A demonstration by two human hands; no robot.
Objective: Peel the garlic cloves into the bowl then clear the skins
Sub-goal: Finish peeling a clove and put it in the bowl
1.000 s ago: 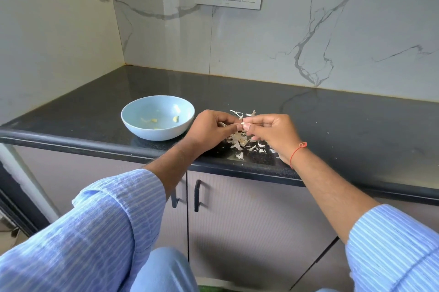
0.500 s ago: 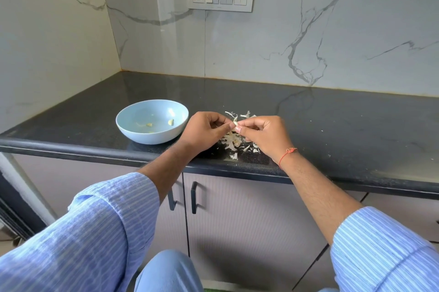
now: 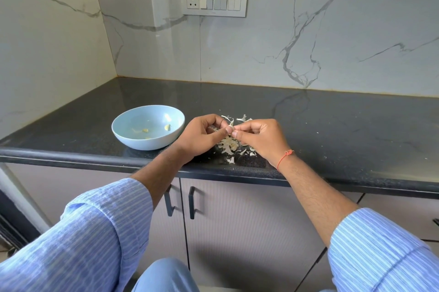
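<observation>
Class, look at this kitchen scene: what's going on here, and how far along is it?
A person is peeling garlic at a dark counter. Both hands meet over a pile of skins: the left hand and right hand pinch one clove between their fingertips. The blue bowl to the left holds a few peeled cloves. The skins lie on the counter, not yet cleared.

Left hand (image 3: pixel 199 136) and right hand (image 3: pixel 261 139) meet fingertip to fingertip, fingers curled in a pinch (what they pinch is mostly hidden); forearms bare, sleeves rolled.
</observation>
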